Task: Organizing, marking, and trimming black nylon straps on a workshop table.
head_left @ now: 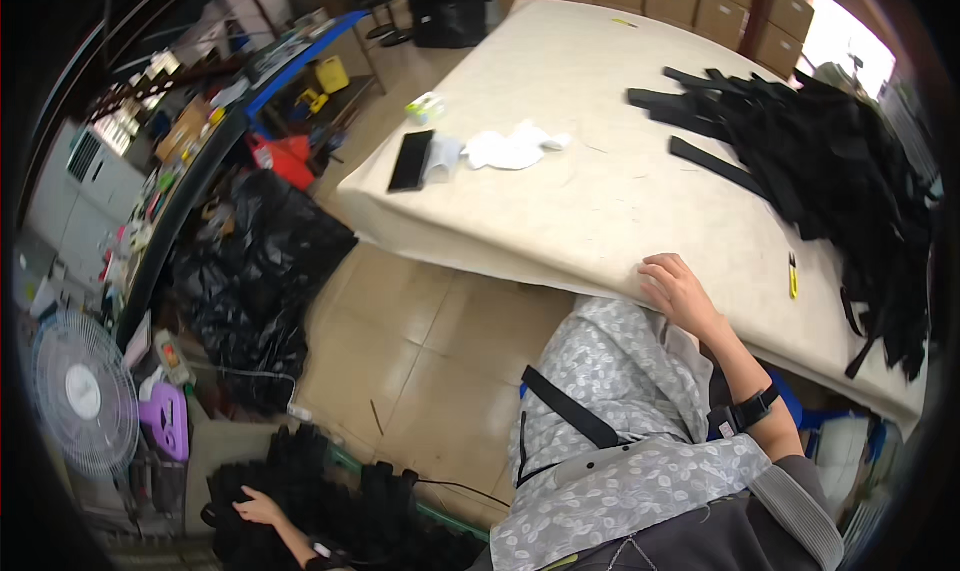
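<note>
My left hand reaches down at the lower left onto a heaped pile of black strap pieces, its fingers apart and partly sunk among them. My right hand, fingers loosely bent and apart, rests on the near edge of a cream cloth-covered table. To its right lie a yellow cutter and a large heap of black fabric strips. Farther back are a black phone-like slab, a white cloth and a small green-and-white packet. A grey leaf-print apron covers my lap.
At left stand a white fan, a purple plastic item, large black bags and a cluttered bench with a red bag near it. Tiled floor lies between. Cardboard boxes line the back.
</note>
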Action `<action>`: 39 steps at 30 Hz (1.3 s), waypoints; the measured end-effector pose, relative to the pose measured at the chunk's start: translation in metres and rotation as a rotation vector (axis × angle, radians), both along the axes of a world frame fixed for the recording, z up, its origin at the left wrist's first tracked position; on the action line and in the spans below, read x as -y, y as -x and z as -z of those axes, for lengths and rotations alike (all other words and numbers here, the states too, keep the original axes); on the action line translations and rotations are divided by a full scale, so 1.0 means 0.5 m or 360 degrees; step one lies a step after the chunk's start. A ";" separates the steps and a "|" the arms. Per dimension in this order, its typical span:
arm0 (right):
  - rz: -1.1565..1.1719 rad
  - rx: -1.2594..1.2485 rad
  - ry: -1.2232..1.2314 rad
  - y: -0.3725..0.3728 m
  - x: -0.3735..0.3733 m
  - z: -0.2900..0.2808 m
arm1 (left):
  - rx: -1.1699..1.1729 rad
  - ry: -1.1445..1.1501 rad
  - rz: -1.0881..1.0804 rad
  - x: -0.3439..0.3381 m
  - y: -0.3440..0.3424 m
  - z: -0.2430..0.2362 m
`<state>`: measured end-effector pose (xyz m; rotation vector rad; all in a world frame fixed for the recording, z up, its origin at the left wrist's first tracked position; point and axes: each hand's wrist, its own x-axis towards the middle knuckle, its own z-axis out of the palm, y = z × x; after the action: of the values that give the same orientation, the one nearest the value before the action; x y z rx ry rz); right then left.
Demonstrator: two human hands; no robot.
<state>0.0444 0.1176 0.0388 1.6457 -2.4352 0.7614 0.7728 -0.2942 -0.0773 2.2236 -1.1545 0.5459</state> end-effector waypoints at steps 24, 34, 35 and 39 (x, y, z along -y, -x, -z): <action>-0.0038 -0.0094 -0.0183 0.252 0.613 0.095 | -0.0920 -0.0160 0.2898 -0.339 1.173 -0.102; -0.0616 0.0027 -0.0189 0.284 0.286 0.104 | -0.1217 0.0005 0.2379 -0.217 1.143 -0.139; -0.0126 0.0113 -0.0164 0.370 0.295 0.071 | -0.1245 0.0010 0.2409 -0.222 1.160 -0.139; 0.0950 -0.0243 0.0164 0.552 0.299 -0.036 | -0.1053 0.0012 0.2492 -0.228 1.168 -0.148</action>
<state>-0.2317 -0.0319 0.0569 0.8222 -2.5132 0.6191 0.1886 -0.1800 -0.0033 0.7604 -1.9122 -0.7489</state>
